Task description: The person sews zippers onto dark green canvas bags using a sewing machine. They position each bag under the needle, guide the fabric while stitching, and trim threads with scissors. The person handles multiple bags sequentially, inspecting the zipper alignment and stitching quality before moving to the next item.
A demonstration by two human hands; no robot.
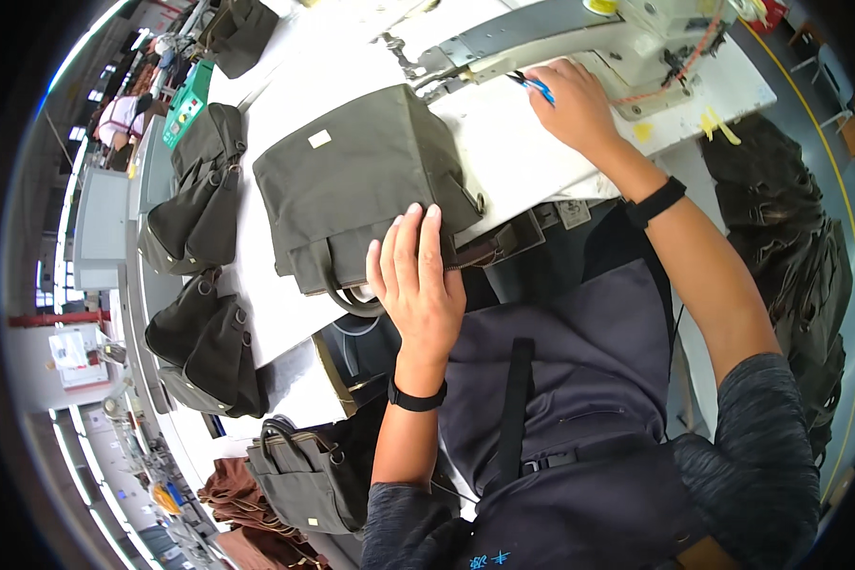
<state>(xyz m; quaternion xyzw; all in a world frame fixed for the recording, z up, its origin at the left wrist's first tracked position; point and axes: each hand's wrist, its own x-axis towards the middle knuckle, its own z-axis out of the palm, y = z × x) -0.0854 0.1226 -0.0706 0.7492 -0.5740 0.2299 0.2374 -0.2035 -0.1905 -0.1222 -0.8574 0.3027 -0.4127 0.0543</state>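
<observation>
A dark olive fabric handbag (351,161) lies on the white table in front of me, a small pale label on its upper panel and its rounded handle (328,275) toward me. Across the bag's near edge rests my left hand (418,285), fingers stretched out and fairly flat, holding nothing. Beside the sewing machine (627,66), my right hand (572,103) has its fingers curled over small blue thread snips (541,88), whose dark tip points left. The palm hides the rest of the snips.
More olive bags (199,190) line the table's left side, and another (309,475) stands lower left by brown fabric pieces (242,499). Dark bags or fabric (779,228) are piled at the right. A green box (188,103) stands far left; a person (122,122) is beyond it.
</observation>
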